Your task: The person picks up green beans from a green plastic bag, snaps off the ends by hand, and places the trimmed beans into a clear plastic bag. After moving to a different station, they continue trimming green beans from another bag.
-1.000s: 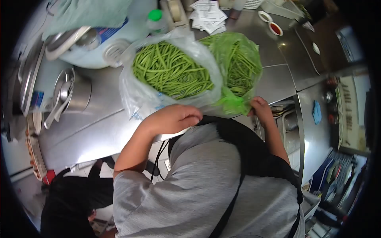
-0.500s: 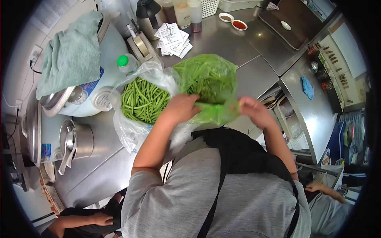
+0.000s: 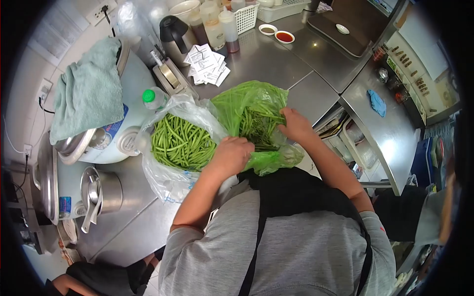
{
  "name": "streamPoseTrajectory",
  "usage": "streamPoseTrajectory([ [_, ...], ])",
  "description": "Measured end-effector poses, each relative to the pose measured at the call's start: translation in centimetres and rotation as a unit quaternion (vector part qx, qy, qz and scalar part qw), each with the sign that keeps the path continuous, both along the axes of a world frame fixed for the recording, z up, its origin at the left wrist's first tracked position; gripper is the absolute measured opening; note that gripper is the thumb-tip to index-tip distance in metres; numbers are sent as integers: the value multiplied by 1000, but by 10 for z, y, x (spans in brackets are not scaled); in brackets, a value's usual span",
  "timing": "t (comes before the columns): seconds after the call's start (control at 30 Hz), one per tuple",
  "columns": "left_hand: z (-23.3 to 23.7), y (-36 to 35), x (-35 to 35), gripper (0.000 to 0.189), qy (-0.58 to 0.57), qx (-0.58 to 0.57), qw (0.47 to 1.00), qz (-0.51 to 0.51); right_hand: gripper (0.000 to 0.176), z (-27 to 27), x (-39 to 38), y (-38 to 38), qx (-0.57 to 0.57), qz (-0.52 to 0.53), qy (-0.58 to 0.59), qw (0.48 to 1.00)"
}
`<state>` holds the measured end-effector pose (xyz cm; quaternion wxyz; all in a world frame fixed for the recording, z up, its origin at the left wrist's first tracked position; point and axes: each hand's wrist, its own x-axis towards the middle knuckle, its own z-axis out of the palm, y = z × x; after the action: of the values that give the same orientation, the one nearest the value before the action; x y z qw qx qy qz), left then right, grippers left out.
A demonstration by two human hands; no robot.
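Observation:
A green plastic bag [image 3: 224,104] lies open in front of me, with long green beans and darker bean scraps [image 3: 257,129] inside. My right hand [image 3: 296,126] is closed on the bag's far right rim. My left hand [image 3: 233,154] is curled at its near left edge, fingers bent over the plastic; the fingertips are partly hidden. Left of that hand, a clear plastic bag [image 3: 170,180] stands open, full of green beans [image 3: 180,142]. The two bags touch each other.
Behind the bags are a green-capped bottle [image 3: 154,98], a tape dispenser [image 3: 168,79], paper slips [image 3: 207,64] and sauce bottles [image 3: 228,30]. Left stand a steel pot [image 3: 111,190] with ladles and large lidded containers [image 3: 106,143]. Another person's arm [image 3: 74,285] shows at lower left.
My right hand has moved left and up from beside the green bag onto its rim. The bag's mouth is wider, showing more of the contents. The view has shifted slightly.

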<state>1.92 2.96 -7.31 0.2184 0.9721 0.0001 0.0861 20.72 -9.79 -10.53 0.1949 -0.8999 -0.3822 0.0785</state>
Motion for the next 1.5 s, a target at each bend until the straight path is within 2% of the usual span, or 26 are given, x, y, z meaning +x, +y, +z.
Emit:
streamPoseTrajectory([
  [0.07, 4, -4, -6, 7, 24, -21, 999, -12, 26, -25, 15, -5, 1, -25, 54, 998],
  [0.2, -5, -4, -12, 9, 53, -50, 997, -25, 18, -27, 32, -21, 100, -63, 82, 990],
  [0.27, 5, -4, -8, 16, 115, -66, 991, 20, 14, -3, 32, -30, 126, -78, 136, 979],
  [0.4, 12, -3, 5, 31, 170, -18, 972, 160, 11, -3, 31, -34, 149, -75, 121, 978],
  [0.43, 11, 1, 10, 39, 200, -26, 964, 174, 11, -8, 29, -35, 160, -76, 120, 977],
  [0.53, 6, 10, 24, 46, 244, -1, 945, 217, 12, 0, 21, -36, 183, -101, 154, 966],
  [0.57, 7, 11, 28, 54, 268, 12, 939, 215, 12, -2, 21, -37, 200, -89, 149, 964],
  [0.67, 12, 8, 42, 58, 283, 47, 938, 196, 12, -3, 19, -37, 215, -80, 138, 964],
  [0.77, 12, 1, 60, 62, 228, 47, 951, 202, 13, -5, 19, -38, 206, -62, 128, 968],
  [0.97, -38, 3, 87, 62, 146, 113, 979, 81, 14, -2, 14, -48, 142, -91, 90, 982],
  [1.07, -47, 3, 100, 63, 102, 89, 989, 59, 17, -10, 12, -55, 103, -87, 90, 987],
  [1.17, -50, 3, 121, 68, 61, 136, 987, 65, 19, -18, 9, -55, 61, -85, 93, 990],
  [1.3, -52, -1, 131, 75, 96, 194, 974, 71, 18, -23, 6, -54, 57, -70, 94, 991],
  [1.4, -43, -7, 130, 71, 102, 187, 973, 93, 17, -21, 10, -57, 62, -78, 95, 990],
  [1.5, -40, -3, 128, 64, 128, 207, 968, 61, 16, -27, 12, -59, 92, -77, 89, 989],
])
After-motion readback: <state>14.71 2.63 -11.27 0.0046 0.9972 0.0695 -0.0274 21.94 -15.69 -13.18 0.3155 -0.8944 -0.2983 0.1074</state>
